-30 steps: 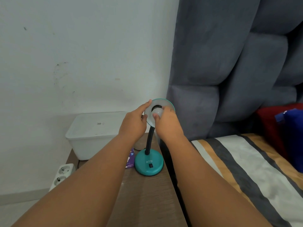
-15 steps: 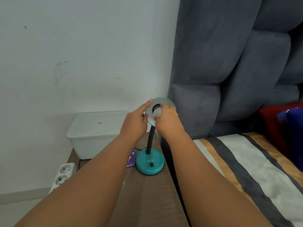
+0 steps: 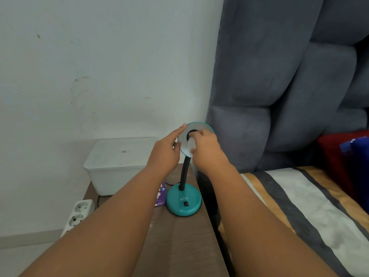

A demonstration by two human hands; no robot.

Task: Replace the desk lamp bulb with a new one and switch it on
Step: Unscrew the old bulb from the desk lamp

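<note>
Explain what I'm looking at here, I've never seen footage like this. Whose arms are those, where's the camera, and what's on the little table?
There is no machine here: these are a person's two bare arms, filmed by one wide-angle camera worn on their head, looking forward and down. It is the only view. The left hand pinches the rim of the teal desk lamp's shade to steady it. The right hand grips a white bulb at the shade's opening; I cannot tell whether it is screwed in. On the wooden bedside table stand the lamp's base, a small purple box beside it, and a white plastic tub behind. A white power strip shows left of the table, and a striped bed lies to the right.
</note>
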